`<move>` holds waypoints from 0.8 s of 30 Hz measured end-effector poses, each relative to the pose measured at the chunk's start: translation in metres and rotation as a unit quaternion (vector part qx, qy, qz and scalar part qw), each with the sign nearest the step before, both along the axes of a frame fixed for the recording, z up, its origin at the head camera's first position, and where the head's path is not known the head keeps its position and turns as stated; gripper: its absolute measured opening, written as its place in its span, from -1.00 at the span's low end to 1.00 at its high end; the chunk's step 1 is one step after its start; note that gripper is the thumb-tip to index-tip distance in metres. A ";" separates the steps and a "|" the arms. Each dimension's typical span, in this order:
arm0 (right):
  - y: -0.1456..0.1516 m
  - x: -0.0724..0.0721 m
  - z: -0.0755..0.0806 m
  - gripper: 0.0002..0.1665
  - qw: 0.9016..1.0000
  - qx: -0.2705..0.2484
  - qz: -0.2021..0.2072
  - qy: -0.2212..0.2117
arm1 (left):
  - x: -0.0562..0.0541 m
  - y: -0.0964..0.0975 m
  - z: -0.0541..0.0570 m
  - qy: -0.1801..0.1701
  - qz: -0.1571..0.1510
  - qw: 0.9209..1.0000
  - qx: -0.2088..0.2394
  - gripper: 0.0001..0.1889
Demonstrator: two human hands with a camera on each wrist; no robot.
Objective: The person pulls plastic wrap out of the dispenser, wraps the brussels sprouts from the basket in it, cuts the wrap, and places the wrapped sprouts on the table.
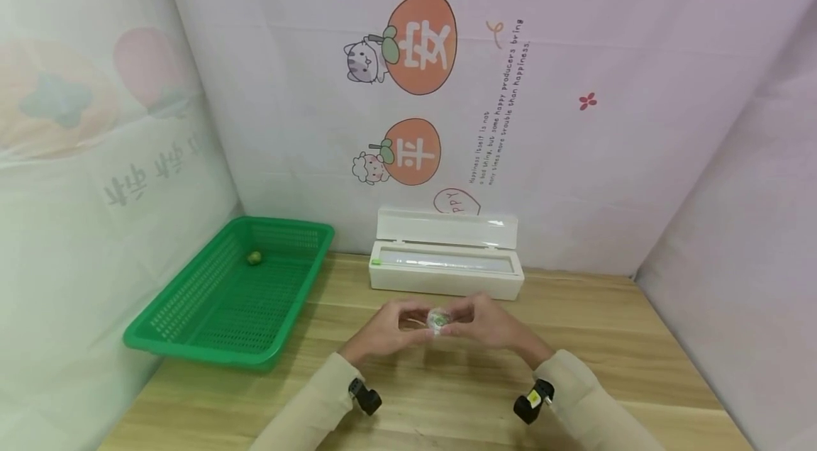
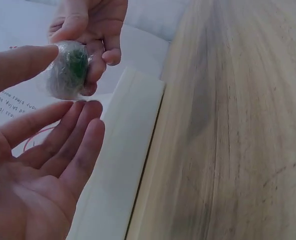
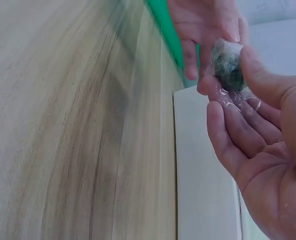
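Between my two hands, above the table, is a small round green thing wrapped in clear cling film (image 1: 438,320). My left hand (image 1: 391,327) holds it from the left, thumb on top and fingertips below. From the other side my right hand (image 1: 485,323) pinches it with thumb and fingers. In the right wrist view the film on the green bundle (image 3: 229,65) looks crinkled, with a loose end (image 3: 233,102) trailing over the right fingers. The film hides what exactly lies inside. Just beyond the hands stands a white cling film box (image 1: 447,282), its lid (image 1: 447,230) raised.
At the left, a green plastic basket (image 1: 210,350) contains one small round yellowish-green thing (image 1: 254,257). The wooden table (image 1: 613,359) runs back to a printed white cloth (image 1: 306,118), and more cloth hangs at both sides.
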State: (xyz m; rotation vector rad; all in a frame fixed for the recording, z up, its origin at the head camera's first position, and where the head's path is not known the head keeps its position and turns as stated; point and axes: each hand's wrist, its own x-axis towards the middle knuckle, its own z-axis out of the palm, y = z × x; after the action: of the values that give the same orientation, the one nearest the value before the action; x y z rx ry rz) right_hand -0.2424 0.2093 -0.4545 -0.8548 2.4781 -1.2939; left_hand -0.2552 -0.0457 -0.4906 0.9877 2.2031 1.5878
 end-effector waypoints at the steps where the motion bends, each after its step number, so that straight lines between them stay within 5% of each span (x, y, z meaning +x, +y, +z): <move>1: 0.000 0.000 0.000 -0.71 1.000 -0.002 0.005 -0.002 | -0.001 0.000 -0.001 -0.007 -0.004 1.000 0.004 -0.48; 5: 0.001 0.001 0.000 -0.65 1.000 -0.013 0.006 -0.014 | -0.001 0.004 -0.005 0.001 0.007 1.000 0.010 -0.54; 12: 0.002 0.006 -0.001 -0.58 0.997 -0.042 -0.048 -0.050 | 0.001 0.013 -0.012 0.006 0.077 0.996 0.048 -0.61; 18: 0.001 0.007 -0.001 -0.63 0.996 -0.047 -0.078 -0.011 | 0.004 0.021 -0.016 -0.003 0.138 0.987 0.077 -0.61; 24: 0.002 0.005 0.000 -0.69 0.997 -0.042 -0.070 0.006 | 0.004 0.019 -0.012 -0.025 0.122 0.990 0.064 -0.58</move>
State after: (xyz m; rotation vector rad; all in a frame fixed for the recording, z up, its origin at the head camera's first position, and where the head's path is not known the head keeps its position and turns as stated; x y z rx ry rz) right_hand -0.2373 0.2116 -0.4544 -0.7204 2.5493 -1.4529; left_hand -0.2510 -0.0263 -0.5024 0.7230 2.2826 1.8583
